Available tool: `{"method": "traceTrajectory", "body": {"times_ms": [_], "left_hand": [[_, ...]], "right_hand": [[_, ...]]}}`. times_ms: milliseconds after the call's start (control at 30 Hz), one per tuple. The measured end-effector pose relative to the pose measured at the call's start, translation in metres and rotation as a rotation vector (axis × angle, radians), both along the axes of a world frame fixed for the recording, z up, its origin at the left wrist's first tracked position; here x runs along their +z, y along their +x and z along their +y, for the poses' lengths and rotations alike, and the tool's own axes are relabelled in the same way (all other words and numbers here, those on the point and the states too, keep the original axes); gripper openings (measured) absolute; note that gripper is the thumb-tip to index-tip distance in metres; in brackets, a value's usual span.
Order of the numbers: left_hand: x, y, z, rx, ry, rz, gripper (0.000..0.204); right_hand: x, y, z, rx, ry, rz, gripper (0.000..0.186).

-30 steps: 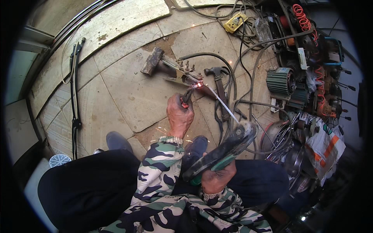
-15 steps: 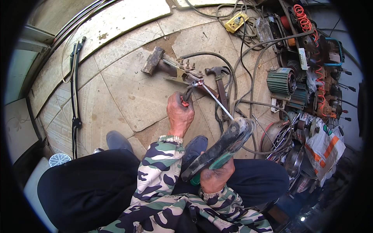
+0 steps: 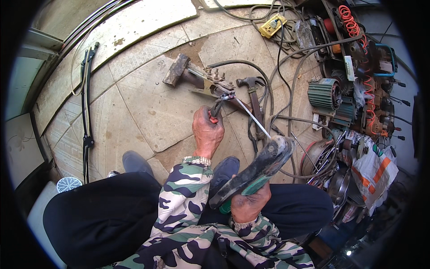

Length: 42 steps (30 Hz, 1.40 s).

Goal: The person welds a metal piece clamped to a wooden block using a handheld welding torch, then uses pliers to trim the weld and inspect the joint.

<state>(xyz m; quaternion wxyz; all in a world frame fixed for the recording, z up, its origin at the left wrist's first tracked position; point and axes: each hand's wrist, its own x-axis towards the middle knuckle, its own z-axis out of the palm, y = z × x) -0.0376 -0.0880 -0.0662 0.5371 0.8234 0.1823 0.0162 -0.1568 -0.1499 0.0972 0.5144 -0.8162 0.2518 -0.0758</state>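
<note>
My left hand (image 3: 208, 132) is closed around the red handles of dark pliers (image 3: 217, 107). Their jaws reach up to a small metal piece (image 3: 228, 96) at the near end of a metal bracket with several upright bolts (image 3: 218, 78). My right hand (image 3: 251, 202) grips a long, worn black tool with a green part (image 3: 253, 172), held slantwise above my right knee. From its rounded far end a thin, pale rod like a welding electrode (image 3: 253, 114) runs up and left to the small metal piece. Whether the rod's tip touches it I cannot tell.
A sledgehammer head (image 3: 177, 70) lies by the bracket, a claw hammer (image 3: 253, 98) to its right. Cables cross the floor towards a yellow socket box (image 3: 272, 26). A green motor (image 3: 323, 93) and piled metal parts stand right; black folding rods (image 3: 86, 112) lie left.
The black tool and its pale rod have shifted very slightly right. The reddish tint at the rod's tip looks darker now. My left hand and the pliers stay in place.
</note>
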Motion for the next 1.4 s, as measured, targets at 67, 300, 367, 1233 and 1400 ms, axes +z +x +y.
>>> {"method": "traceTrajectory", "body": {"times_ms": [67, 300, 367, 1233, 1400], "left_hand": [[-0.001, 0.001, 0.0, 0.017, 0.004, -0.017, 0.019], [0.023, 0.026, 0.017, 0.006, -0.022, 0.101, 0.03], [0.036, 0.036, 0.026, -0.064, -0.015, 0.201, 0.031], [0.053, 0.06, 0.081, -0.088, -0.21, 0.363, 0.035], [0.061, 0.061, 0.086, -0.094, -0.304, 0.394, 0.033]], "right_hand": [[0.002, 0.0, 0.001, -0.018, -0.029, 0.033, 0.084], [0.002, 0.005, 0.005, -0.041, 0.055, -0.021, 0.071], [0.004, 0.006, 0.005, -0.017, 0.05, -0.044, 0.068], [0.022, 0.041, 0.027, 0.048, 0.009, -0.011, 0.032], [-0.002, 0.029, 0.019, 0.032, 0.192, -0.073, 0.053]]}}
